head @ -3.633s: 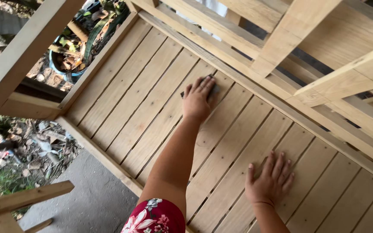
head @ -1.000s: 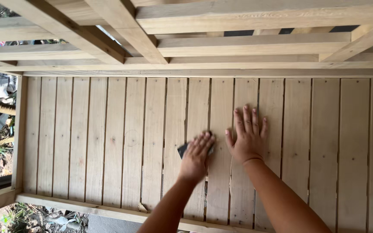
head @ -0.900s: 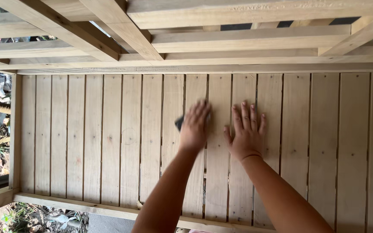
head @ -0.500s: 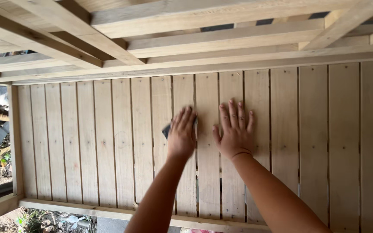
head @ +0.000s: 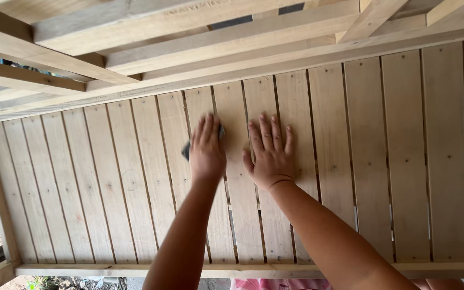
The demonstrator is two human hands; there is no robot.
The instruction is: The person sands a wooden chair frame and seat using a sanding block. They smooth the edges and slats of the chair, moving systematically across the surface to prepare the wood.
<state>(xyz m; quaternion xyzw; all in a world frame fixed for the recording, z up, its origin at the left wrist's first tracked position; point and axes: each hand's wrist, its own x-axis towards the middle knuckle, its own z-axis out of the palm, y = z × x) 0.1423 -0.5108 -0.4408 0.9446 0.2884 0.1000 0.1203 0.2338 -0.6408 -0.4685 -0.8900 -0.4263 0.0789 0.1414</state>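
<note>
Sandpaper (head: 189, 149), a small dark piece, is pressed flat under the left hand (head: 207, 147) w/ only its corners seen past the fingers, one at the left side of the hand and one by the fingertips. It lies on the slatted wood panel (head: 135, 188), approx. mid-width, nearer the far edge than the near one. Left hand is laid palm-down, fingers together and extended over the paper, so the paper is pinned rather than pinched. Right hand (head: 269, 153) is spread open and flat on the slats just beside it, nothing held, apparently used as a brace.

Progress, judged from the surface only: the slats are seen pale and even throughout, no clear line btwn worked and unworked wood, so the share done can't be told. Hands are placed around the middle boards; slats toward the left corner and the far right edge are well apart from the hands. Near edge rail (head: 135, 270) and the overhead beams (head: 189, 51) are not touched.
</note>
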